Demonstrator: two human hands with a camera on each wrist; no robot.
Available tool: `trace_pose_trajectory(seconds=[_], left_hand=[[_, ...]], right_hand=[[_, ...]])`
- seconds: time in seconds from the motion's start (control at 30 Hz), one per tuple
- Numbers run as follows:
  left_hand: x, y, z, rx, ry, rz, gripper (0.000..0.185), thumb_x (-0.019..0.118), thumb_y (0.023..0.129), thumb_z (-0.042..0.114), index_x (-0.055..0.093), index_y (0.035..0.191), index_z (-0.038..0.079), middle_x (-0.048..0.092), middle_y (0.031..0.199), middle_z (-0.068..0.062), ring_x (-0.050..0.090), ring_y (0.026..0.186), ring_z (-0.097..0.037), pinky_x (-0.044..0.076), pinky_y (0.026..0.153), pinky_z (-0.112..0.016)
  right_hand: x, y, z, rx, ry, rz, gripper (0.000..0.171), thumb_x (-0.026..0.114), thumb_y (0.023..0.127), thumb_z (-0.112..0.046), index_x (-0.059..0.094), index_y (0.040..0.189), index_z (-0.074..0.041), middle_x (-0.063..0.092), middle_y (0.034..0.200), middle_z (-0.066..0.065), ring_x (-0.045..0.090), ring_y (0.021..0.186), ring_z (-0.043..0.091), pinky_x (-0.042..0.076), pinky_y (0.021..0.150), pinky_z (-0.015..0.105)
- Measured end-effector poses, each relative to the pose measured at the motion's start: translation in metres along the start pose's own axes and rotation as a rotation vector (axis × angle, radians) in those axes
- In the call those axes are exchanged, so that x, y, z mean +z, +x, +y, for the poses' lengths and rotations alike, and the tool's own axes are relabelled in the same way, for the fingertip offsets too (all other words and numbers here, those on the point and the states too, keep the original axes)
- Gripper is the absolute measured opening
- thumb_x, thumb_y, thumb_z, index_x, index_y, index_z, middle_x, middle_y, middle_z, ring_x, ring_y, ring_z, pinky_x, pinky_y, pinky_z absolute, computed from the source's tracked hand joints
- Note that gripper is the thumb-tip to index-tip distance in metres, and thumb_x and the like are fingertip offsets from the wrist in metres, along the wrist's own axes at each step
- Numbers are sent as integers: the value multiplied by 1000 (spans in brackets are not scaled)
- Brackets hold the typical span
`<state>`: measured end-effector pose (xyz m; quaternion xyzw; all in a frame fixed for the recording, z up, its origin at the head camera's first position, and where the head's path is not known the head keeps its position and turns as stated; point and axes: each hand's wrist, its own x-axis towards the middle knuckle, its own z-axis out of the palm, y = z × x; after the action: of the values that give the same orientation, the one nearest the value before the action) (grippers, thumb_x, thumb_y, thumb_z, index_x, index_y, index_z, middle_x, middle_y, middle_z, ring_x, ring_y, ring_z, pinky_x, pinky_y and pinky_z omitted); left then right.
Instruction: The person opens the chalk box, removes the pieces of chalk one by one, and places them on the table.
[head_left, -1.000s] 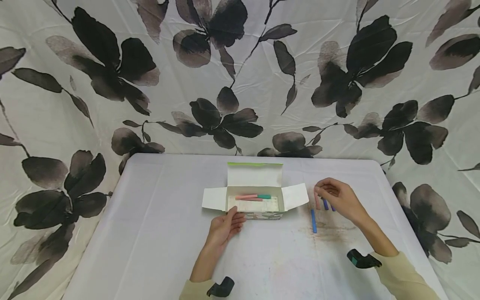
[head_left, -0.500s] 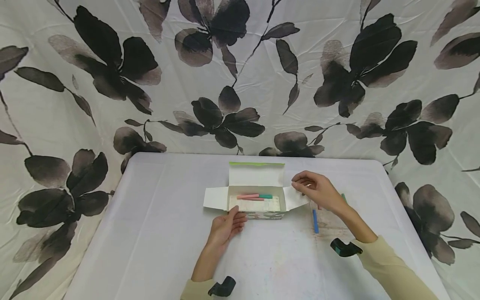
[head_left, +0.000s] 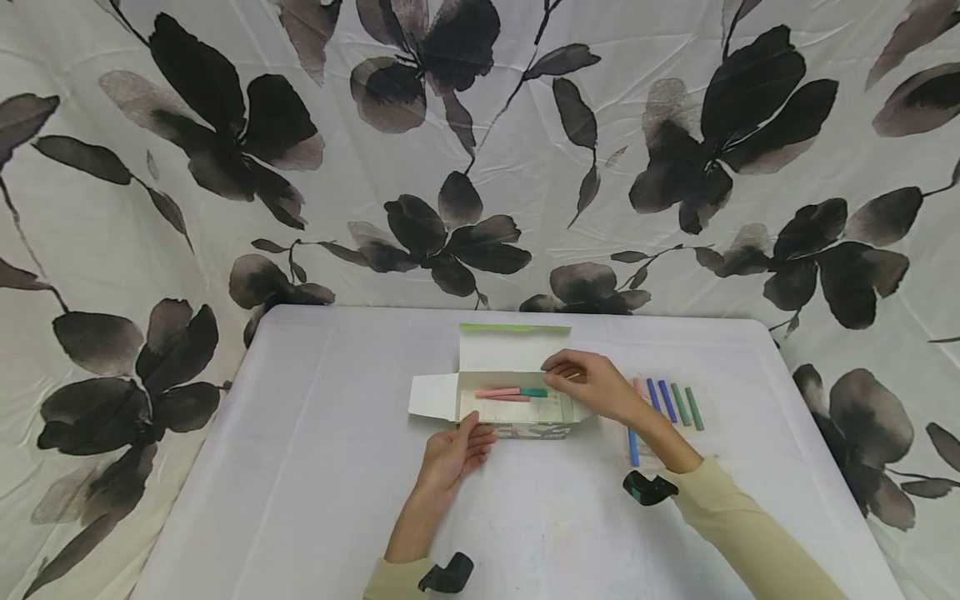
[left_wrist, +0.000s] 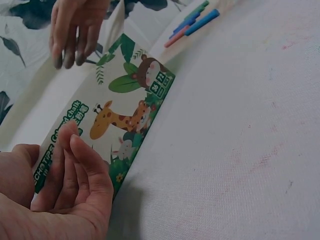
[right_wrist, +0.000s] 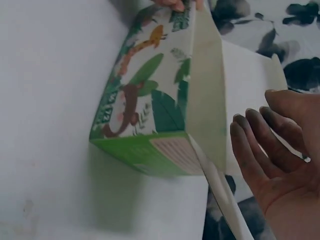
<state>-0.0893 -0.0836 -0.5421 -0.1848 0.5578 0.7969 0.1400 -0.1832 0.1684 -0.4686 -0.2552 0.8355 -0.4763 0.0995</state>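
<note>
A chalk box (head_left: pixel 525 431) printed with animals and the words "Colored chalk" stands with its top flaps spread. Inside lie pink chalk sticks (head_left: pixel 497 392) and a teal one (head_left: pixel 534 392). My left hand (head_left: pixel 446 458) holds the front wall, thumb at the rim and fingers against the printed face (left_wrist: pixel 107 117). Above the box's right end hovers my right hand (head_left: pixel 596 387), partly covering the right flap. In the right wrist view its fingers (right_wrist: pixel 252 135) are loosely bent, with nothing visible between them.
Right of the box, a row of chalk holds a pink stick (head_left: pixel 639 386), two blue sticks (head_left: pixel 661 398) and two green sticks (head_left: pixel 687 407). A lighter blue stick (head_left: pixel 633 448) lies nearer, partly behind my right forearm. A floral cloth (head_left: pixel 420 233) hangs behind the white table (head_left: pixel 300 467).
My right hand has moved left from the chalk row to over the box, uncovering the blue and green sticks. The left hand stays at the box's front.
</note>
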Motion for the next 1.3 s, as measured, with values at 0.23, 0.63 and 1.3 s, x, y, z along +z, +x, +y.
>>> trace_pose_trajectory(seconds=[0.23,0.63,1.3], left_hand=[[3,1,0,1,1,-13,51,61,105,35,65,116,-15,75,93,-7,66,79,-7,55,68,-17],[-1,1,-2,2,8,-11,52,62,105,38,67,114,-13,75,95,-8,67,82,-10,56,71,-19],[0,-3,0,10,-5,-4,53,63,104,36,66,116,-15,75,93,-6,66,79,-8,55,69,-18]], right_hand=[[17,8,2,-3,-21,-41,22,68,100,-9,69,116,5,73,103,11,70,96,25,59,87,35],[50,25,14,-77,-96,-291,22,63,103,-12,70,113,6,71,98,7,65,87,14,56,80,29],[58,55,1,101,-242,-657,18,60,102,-3,76,108,3,75,98,5,60,82,5,53,80,22]])
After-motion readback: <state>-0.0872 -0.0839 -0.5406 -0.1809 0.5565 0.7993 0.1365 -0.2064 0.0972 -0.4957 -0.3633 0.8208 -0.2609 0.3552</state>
